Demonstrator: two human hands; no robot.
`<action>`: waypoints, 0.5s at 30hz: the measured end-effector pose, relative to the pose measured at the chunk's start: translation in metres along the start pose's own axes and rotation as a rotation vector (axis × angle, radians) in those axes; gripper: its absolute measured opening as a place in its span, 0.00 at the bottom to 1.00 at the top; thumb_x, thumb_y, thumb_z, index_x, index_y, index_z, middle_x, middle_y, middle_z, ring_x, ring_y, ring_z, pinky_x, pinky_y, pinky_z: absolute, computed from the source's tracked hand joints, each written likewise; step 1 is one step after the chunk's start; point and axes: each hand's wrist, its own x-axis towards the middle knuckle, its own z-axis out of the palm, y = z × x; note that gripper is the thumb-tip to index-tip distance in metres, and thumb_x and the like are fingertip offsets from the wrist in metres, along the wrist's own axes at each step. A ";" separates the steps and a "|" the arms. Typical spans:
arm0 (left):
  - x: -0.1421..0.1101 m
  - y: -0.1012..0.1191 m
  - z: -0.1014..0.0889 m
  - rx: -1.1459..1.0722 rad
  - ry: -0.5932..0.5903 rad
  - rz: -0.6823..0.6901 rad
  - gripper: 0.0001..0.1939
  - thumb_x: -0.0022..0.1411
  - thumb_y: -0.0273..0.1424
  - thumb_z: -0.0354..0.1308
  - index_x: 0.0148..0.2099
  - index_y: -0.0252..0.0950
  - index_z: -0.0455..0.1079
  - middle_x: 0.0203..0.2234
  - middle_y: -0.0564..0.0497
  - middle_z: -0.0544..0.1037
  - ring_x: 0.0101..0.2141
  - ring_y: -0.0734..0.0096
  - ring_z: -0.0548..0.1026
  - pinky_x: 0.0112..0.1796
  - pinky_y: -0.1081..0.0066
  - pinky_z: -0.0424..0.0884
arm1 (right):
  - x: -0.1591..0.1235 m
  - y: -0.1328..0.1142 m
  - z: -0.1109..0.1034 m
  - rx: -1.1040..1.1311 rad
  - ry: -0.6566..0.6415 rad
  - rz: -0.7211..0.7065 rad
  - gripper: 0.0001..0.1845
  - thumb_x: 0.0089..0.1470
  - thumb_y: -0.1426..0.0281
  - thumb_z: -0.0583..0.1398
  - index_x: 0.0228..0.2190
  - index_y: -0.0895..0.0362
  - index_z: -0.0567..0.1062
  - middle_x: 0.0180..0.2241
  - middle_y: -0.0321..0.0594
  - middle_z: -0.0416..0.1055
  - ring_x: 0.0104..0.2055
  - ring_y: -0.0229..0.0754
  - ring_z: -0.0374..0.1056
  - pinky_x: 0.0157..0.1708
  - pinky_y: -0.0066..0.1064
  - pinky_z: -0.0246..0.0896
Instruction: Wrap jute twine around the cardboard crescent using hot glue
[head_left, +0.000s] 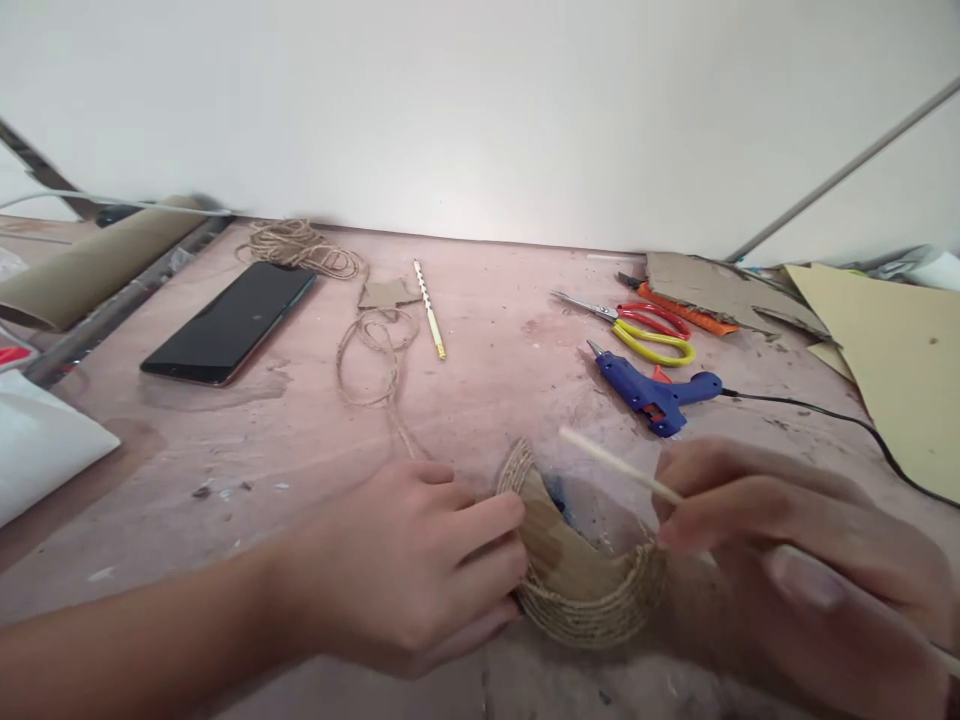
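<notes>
A cardboard crescent (574, 560) with jute twine (592, 622) laid in rows along its outer edge is near the front of the table. My left hand (420, 570) grips its left side, fingers curled; the fingertips are partly hidden. A thin pale wooden stick (611, 458) is pinched in my right hand (795, 560), its end pointing up and left above the crescent. The right fingertips are close beside the crescent's right tip; whether they touch it I cannot tell. A loose strand of twine (394, 400) runs from behind my left hand to a star-shaped cardboard piece (388, 294).
On the right lie a blue glue gun (649, 390) with a black cord, scissors (649, 330), an orange cutter (690, 308) and cardboard sheets (892, 370). Toward the left are a phone (232, 325), a twine bundle (300, 247), a patterned pencil-like stick (430, 312) and a cardboard tube (105, 260).
</notes>
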 end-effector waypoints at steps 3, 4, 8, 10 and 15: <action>-0.001 0.002 0.000 0.015 0.049 -0.008 0.15 0.81 0.29 0.58 0.37 0.37 0.74 0.31 0.51 0.79 0.25 0.67 0.69 0.27 0.59 0.60 | -0.009 -0.003 0.009 0.484 0.162 0.166 0.21 0.81 0.57 0.54 0.49 0.48 0.87 0.32 0.41 0.80 0.31 0.47 0.76 0.31 0.38 0.75; -0.001 0.001 0.000 0.001 0.053 -0.011 0.14 0.81 0.28 0.58 0.37 0.37 0.75 0.31 0.51 0.79 0.25 0.66 0.69 0.27 0.59 0.60 | -0.008 -0.004 0.011 0.576 0.164 0.196 0.22 0.81 0.55 0.55 0.54 0.48 0.87 0.36 0.42 0.83 0.34 0.47 0.77 0.35 0.38 0.77; -0.001 -0.002 0.000 -0.138 0.036 -0.045 0.13 0.80 0.25 0.57 0.38 0.36 0.75 0.33 0.49 0.80 0.27 0.66 0.71 0.28 0.59 0.62 | 0.003 -0.002 0.016 0.752 0.140 0.269 0.17 0.77 0.58 0.62 0.53 0.51 0.88 0.38 0.44 0.83 0.42 0.49 0.77 0.42 0.38 0.77; -0.002 -0.005 0.001 -0.217 0.032 -0.083 0.13 0.80 0.23 0.56 0.38 0.36 0.73 0.34 0.48 0.81 0.27 0.67 0.72 0.29 0.61 0.65 | 0.007 0.001 0.020 0.814 0.116 0.301 0.13 0.75 0.61 0.63 0.42 0.52 0.87 0.32 0.42 0.79 0.37 0.46 0.73 0.36 0.36 0.71; -0.004 -0.010 0.001 -0.321 0.027 -0.155 0.07 0.80 0.24 0.58 0.44 0.38 0.72 0.35 0.50 0.81 0.28 0.66 0.75 0.29 0.64 0.67 | 0.006 0.007 0.029 0.957 -0.056 0.354 0.23 0.74 0.60 0.59 0.27 0.56 0.77 0.23 0.38 0.70 0.27 0.39 0.65 0.30 0.33 0.58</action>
